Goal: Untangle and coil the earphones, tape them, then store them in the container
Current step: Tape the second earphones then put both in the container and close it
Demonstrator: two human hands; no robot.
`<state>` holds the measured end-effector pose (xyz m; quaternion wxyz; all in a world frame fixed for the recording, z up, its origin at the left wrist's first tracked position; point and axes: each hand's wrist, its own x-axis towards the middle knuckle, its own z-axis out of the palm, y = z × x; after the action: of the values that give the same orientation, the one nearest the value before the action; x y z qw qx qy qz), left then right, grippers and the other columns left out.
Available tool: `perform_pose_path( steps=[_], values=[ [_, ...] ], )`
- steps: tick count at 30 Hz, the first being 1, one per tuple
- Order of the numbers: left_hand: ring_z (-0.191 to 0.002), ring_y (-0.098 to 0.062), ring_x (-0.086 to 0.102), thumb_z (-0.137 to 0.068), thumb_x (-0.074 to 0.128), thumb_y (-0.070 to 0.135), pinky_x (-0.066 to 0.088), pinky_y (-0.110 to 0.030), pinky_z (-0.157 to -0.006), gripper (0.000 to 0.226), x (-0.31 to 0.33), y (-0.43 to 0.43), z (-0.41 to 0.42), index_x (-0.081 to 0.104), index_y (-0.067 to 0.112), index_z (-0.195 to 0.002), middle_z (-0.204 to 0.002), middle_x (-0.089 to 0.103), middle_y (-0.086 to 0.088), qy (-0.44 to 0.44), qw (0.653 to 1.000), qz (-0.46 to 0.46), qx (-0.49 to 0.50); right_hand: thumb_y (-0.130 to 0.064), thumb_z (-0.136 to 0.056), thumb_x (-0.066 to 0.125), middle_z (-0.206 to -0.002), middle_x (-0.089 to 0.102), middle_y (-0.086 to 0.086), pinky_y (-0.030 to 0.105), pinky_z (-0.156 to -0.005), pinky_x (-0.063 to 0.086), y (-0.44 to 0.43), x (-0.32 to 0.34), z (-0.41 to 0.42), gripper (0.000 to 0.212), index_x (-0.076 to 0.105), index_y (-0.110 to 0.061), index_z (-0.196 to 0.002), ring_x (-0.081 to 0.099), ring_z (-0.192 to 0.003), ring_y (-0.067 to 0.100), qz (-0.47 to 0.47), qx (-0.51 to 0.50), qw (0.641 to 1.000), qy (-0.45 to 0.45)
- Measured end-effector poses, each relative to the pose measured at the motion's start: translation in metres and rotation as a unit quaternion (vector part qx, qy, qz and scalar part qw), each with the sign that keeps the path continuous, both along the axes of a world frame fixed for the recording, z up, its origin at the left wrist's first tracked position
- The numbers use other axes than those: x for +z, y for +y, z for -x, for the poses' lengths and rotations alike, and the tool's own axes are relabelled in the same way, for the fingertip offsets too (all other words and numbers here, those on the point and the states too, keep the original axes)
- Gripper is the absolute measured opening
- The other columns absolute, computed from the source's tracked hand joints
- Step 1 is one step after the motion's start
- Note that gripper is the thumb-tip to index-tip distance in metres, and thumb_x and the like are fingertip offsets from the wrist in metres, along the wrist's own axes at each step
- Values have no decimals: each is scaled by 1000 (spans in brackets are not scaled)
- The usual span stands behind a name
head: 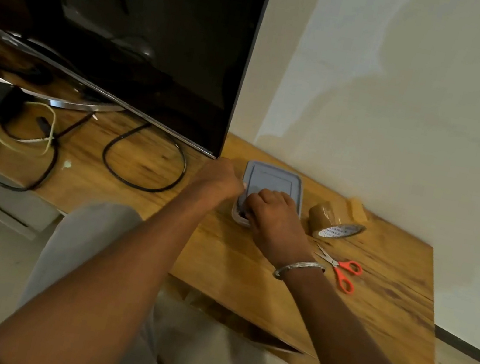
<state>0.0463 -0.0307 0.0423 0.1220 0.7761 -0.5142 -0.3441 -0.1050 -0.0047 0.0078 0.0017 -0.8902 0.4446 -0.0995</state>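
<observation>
The container [300, 192], grey lid [271, 178] on it, sits on the wooden table [237, 264] close to the wall. The right hand [274, 216] lies over its 7 o'clock corner, fingers curled round the lid's edge there. A dark bit shows under them, too small to identify. The left hand [216, 181] is at its 9 o'clock side, curled against the wall; I cannot tell whether it grips. The tape roll [332, 225] is at 3 o'clock, the red-handled scissors [342, 269] at 4 o'clock, and the television [132, 18] at 10 o'clock.
</observation>
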Motion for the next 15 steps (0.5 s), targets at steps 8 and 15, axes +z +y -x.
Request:
perform_pose_path(
  steps=[8, 15],
  values=[
    [-79, -32, 72, -90, 70, 15, 63, -39, -63, 10, -4, 0, 6, 63, 10, -95, -100, 71, -16, 38, 999, -5, -7, -11, -85, 72, -92, 63, 6, 48, -87, 49, 10, -6, 1, 24, 67, -14, -108, 57, -87, 29, -22, -16, 999, -32],
    [-67, -33, 73, -89, 71, 10, 63, -43, -60, 12, -11, -4, 6, 68, 1, -97, -90, 72, -20, 47, 999, -16, -7, -22, -88, 67, -96, 60, 3, 44, -88, 44, 22, -9, 2, 19, 67, -17, -106, 52, -92, 25, -32, -2, 998, -50]
  ],
)
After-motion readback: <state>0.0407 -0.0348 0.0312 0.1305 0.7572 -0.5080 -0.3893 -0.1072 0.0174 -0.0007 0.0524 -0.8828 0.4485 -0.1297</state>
